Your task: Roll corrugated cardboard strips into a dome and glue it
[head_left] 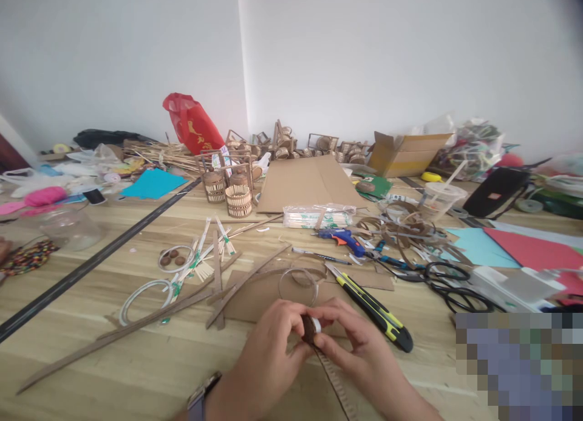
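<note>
My left hand [277, 336] is closed, pinching one side of a small round brown piece [308, 330] with a white band on its right side. From the other side, my right hand [353, 342] grips it too, fingertips near the white band. A narrow corrugated cardboard strip [334, 384] trails down from the piece, below my right thumb. The fingers hide part of the piece. Just beyond my hands a flat cardboard sheet [241, 299] lies on the table, with a pale ring-shaped strip [298, 285] on it. A yellow-black utility knife [373, 308] lies beyond my right hand.
A blue glue gun [341, 240], a pen [321, 256] and black-handled scissors [449, 284] lie ahead and right. Cardboard strips [136, 324] and white coils [146, 302] are at left. Small bucket-shaped models [238, 201] stand behind, near a large cardboard sheet [312, 181].
</note>
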The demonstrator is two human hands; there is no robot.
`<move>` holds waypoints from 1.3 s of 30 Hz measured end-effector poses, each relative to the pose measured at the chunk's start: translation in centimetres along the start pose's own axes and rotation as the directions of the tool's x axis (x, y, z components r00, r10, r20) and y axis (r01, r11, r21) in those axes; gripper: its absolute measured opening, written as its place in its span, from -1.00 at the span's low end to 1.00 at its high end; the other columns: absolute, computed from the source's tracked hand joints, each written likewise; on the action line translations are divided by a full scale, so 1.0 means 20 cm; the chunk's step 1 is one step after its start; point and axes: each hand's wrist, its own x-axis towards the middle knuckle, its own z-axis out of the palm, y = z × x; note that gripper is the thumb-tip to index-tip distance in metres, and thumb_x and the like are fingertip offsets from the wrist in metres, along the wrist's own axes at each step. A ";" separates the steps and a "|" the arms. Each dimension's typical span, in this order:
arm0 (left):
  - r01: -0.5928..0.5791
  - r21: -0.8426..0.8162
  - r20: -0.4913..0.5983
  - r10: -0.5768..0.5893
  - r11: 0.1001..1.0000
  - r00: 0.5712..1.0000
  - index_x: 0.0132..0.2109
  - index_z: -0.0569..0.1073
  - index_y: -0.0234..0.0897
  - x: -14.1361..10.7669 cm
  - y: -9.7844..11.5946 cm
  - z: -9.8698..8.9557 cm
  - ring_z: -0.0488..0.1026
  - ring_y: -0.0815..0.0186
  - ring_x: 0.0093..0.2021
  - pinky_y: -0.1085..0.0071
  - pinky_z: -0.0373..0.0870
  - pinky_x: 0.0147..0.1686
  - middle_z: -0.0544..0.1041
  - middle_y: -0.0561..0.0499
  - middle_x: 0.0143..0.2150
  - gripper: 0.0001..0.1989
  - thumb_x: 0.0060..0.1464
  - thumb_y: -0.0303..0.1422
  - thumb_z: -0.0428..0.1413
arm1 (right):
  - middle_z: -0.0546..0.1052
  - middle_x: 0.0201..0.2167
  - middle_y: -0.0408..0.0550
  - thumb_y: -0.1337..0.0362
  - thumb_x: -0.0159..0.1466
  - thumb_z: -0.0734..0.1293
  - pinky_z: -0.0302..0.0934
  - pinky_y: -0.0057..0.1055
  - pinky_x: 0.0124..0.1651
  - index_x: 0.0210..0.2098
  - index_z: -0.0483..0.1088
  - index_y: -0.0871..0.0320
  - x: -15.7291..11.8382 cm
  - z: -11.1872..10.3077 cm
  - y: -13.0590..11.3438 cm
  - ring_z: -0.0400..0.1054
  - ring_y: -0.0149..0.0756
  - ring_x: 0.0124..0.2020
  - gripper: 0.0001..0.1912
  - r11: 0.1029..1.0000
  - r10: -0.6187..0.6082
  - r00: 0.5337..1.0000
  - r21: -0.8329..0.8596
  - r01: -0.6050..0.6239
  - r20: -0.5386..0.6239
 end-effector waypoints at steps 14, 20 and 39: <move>-0.073 0.163 0.109 0.055 0.984 0.992 -0.04 0.39 -0.29 0.03 0.04 -0.02 0.49 0.18 -0.16 0.26 0.53 -0.16 0.53 -0.08 -0.16 -0.58 -0.05 -0.71 0.17 | 0.49 -0.54 -0.16 0.11 0.18 0.40 0.29 -0.46 -0.36 -0.48 0.45 0.11 0.00 -0.08 -0.05 0.38 -0.34 -0.47 -0.78 0.991 0.116 0.992 -0.061 -0.119 -0.052; -0.082 0.244 0.085 0.063 0.966 0.994 -0.01 0.36 -0.29 0.01 0.02 0.00 0.50 0.14 -0.14 0.20 0.55 -0.15 0.53 -0.11 -0.13 -0.51 -0.09 -0.70 0.23 | 0.52 -0.56 -0.18 0.25 0.20 0.35 0.28 -0.50 -0.42 -0.48 0.44 0.09 0.00 -0.04 -0.05 0.41 -0.35 -0.51 -0.87 0.959 0.012 1.000 -0.284 -0.014 -0.006; -0.039 0.332 0.110 0.003 0.942 0.994 -0.06 0.40 -0.31 0.00 0.02 0.01 0.52 0.12 -0.16 0.20 0.57 -0.18 0.54 -0.10 -0.15 -0.47 -0.20 -0.69 0.33 | 0.57 -0.58 -0.18 0.30 0.18 0.27 0.30 -0.55 -0.45 -0.50 0.48 0.09 0.01 -0.03 -0.07 0.45 -0.36 -0.54 -0.81 0.923 0.064 0.998 -0.381 -0.054 0.014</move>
